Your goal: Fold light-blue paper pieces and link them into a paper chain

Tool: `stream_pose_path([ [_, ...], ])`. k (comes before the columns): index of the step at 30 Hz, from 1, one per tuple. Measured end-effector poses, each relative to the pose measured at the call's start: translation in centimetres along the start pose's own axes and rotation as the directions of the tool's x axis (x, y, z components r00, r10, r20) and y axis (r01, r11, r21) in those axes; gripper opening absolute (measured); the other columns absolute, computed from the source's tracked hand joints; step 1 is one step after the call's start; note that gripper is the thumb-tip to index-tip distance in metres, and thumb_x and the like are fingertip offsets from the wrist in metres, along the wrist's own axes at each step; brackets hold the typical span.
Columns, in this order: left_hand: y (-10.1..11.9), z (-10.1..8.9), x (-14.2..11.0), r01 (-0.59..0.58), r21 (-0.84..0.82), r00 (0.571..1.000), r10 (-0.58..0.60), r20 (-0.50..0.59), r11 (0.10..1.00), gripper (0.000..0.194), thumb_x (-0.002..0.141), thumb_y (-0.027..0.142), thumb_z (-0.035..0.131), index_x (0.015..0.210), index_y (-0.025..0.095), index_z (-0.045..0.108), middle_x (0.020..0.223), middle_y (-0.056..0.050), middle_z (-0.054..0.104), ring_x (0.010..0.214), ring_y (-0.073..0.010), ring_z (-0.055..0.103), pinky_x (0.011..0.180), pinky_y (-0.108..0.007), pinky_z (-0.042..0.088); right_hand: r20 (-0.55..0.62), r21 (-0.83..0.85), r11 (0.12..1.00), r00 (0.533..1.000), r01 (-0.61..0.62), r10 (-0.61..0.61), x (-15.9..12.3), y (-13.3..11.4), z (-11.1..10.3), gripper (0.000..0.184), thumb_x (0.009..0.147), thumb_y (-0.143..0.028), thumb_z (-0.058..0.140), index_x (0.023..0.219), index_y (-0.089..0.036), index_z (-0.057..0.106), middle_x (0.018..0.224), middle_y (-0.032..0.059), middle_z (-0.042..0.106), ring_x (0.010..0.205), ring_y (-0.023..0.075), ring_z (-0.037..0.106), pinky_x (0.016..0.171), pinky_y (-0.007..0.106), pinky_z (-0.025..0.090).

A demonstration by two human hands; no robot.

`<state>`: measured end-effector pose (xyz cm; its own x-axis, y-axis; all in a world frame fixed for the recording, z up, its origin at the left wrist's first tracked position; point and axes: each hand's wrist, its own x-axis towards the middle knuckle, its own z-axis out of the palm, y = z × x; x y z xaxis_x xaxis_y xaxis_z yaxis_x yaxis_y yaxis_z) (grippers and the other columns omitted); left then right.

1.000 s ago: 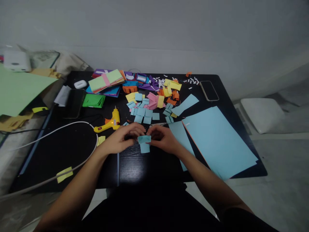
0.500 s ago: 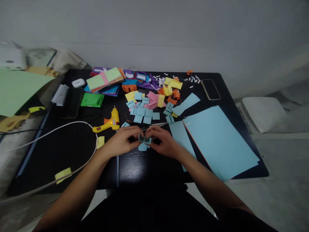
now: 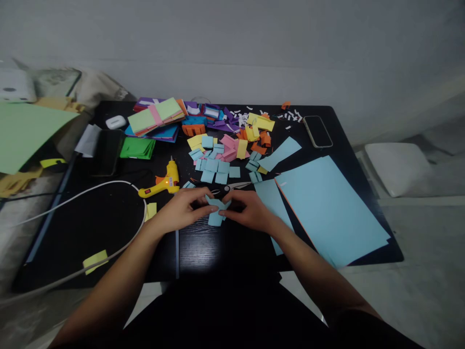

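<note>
My left hand (image 3: 181, 209) and my right hand (image 3: 250, 211) meet over the near middle of the table. Both pinch a small folded piece of light blue paper (image 3: 217, 202) between thumb and fingers, its upper edges standing up. Just below it shows another light blue paper piece (image 3: 215, 220), partly covered by the held one. Scissors (image 3: 232, 187) lie right behind my hands, their handles partly hidden. Beyond them are several light blue paper squares (image 3: 217, 169). A yellow glue gun (image 3: 165, 183) rests behind my left hand, with an orange light on its body.
Large light blue sheets (image 3: 327, 213) cover the table's right side, below a phone (image 3: 317, 132). Coloured paper stacks (image 3: 158, 118) and pink scraps (image 3: 228, 148) lie toward the back. A white cable (image 3: 143, 223) loops across the left. Green paper (image 3: 138, 148) sits beside a dark phone-like object (image 3: 107, 152).
The light blue paper between my hands has tipped, so its broad face now shows instead of its folded end. My thumbs have come together over it. The scissors show more.
</note>
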<state>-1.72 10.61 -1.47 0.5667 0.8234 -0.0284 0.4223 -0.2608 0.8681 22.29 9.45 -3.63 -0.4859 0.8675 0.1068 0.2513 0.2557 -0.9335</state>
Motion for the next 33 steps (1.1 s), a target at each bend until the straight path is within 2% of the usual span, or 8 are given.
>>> stream_pose_path([
  [3, -0.1, 0.2, 0.1, 0.036, -0.11, 0.999, -0.033, 0.025, 0.993, 0.019, 0.095, 0.035, 0.069, 0.087, 0.018, 0.068, 0.069, 0.003, 0.066, 0.063, -0.0117, 0.061, 0.06, -0.022, 0.046, 0.052, 0.052, 0.997, 0.997, -0.059, 0.056, 0.0, -0.1, -0.3, 0.027, 0.083, -0.042, 0.085, 0.092, -0.019, 0.073, 0.08, -0.0002, 0.071, 0.07, 0.0148, 0.063, 0.064, 0.025, 0.049],
  [6, 0.0, 0.6, 0.3, 0.061, -0.253, 0.998, -0.054, 0.036, 0.966, 0.018, 0.094, 0.033, 0.069, 0.085, 0.018, 0.068, 0.073, 0.002, 0.068, 0.067, -0.0129, 0.064, 0.063, -0.023, 0.05, 0.062, 0.182, 0.976, 0.992, -0.119, 0.109, 0.0, -0.2, -0.4, 0.027, 0.082, -0.043, 0.085, 0.091, -0.019, 0.076, 0.084, 0.0011, 0.074, 0.078, 0.0179, 0.068, 0.07, 0.028, 0.055],
  [9, 0.0, 1.2, 0.5, 0.119, -0.411, 0.993, -0.104, 0.058, 0.904, 0.018, 0.092, 0.036, 0.072, 0.092, 0.018, 0.068, 0.08, -0.001, 0.072, 0.074, -0.0162, 0.069, 0.069, -0.027, 0.055, 0.092, 0.334, 0.921, 0.979, -0.201, 0.18, 0.2, -0.1, -0.3, 0.028, 0.082, -0.046, 0.084, 0.089, -0.019, 0.077, 0.085, 0.0021, 0.076, 0.081, 0.0203, 0.071, 0.076, 0.034, 0.06],
  [12, -0.2, 1.8, 0.7, 0.165, -0.493, 0.985, -0.168, 0.04, 0.854, 0.024, 0.088, 0.04, 0.076, 0.091, 0.019, 0.065, 0.081, -0.002, 0.072, 0.073, -0.0172, 0.069, 0.067, -0.029, 0.056, 0.135, 0.473, 0.836, 0.96, -0.279, 0.244, 0.5, -0.1, -0.1, 0.031, 0.083, -0.05, 0.082, 0.086, -0.02, 0.077, 0.083, 0.0015, 0.076, 0.076, 0.0199, 0.073, 0.073, 0.035, 0.064],
  [17, -0.4, 2.1, 1.1, 0.153, -0.524, 0.982, -0.187, -0.012, 0.838, 0.029, 0.083, 0.04, 0.08, 0.085, 0.019, 0.06, 0.072, 0.002, 0.068, 0.065, -0.0137, 0.065, 0.062, -0.026, 0.054, 0.09, 0.603, 0.729, 0.935, -0.325, 0.343, 0.7, 0.0, 0.2, 0.033, 0.073, -0.043, 0.091, 0.088, -0.02, 0.072, 0.083, -0.0001, 0.075, 0.078, 0.0187, 0.075, 0.069, 0.032, 0.067],
  [23, -0.4, 2.3, 1.1, 0.128, -0.486, 0.978, -0.192, -0.086, 0.865, 0.033, 0.085, 0.038, 0.079, 0.075, 0.02, 0.054, 0.062, 0.005, 0.063, 0.058, -0.0114, 0.061, 0.058, -0.024, 0.05, 0.016, 0.621, 0.713, 0.914, -0.327, 0.405, 0.7, 0.5, 0.4, 0.04, 0.065, -0.036, 0.096, 0.089, -0.019, 0.069, 0.084, -0.0023, 0.075, 0.075, 0.0155, 0.074, 0.067, 0.028, 0.066],
  [29, -0.3, 2.4, 1.1, 0.113, -0.484, 0.971, -0.199, -0.131, 0.868, 0.034, 0.085, 0.038, 0.079, 0.073, 0.02, 0.052, 0.064, 0.005, 0.065, 0.059, -0.0118, 0.062, 0.058, -0.025, 0.051, 0.089, 0.632, 0.684, 0.912, -0.363, 0.402, 0.8, 0.5, 0.4, 0.045, 0.069, -0.039, 0.095, 0.101, -0.019, 0.07, 0.089, 0.0017, 0.079, 0.08, 0.0192, 0.078, 0.07, 0.032, 0.069],
  [33, -0.4, 2.4, 1.1, 0.121, -0.483, 0.97, -0.206, -0.127, 0.867, 0.031, 0.085, 0.038, 0.079, 0.075, 0.02, 0.055, 0.066, 0.003, 0.069, 0.061, -0.0135, 0.066, 0.061, -0.027, 0.055, 0.053, 0.631, 0.698, 0.916, -0.339, 0.398, 0.8, 0.7, 0.4, 0.044, 0.065, -0.037, 0.097, 0.094, -0.02, 0.07, 0.089, 0.0014, 0.079, 0.08, 0.0191, 0.078, 0.07, 0.032, 0.069],
])
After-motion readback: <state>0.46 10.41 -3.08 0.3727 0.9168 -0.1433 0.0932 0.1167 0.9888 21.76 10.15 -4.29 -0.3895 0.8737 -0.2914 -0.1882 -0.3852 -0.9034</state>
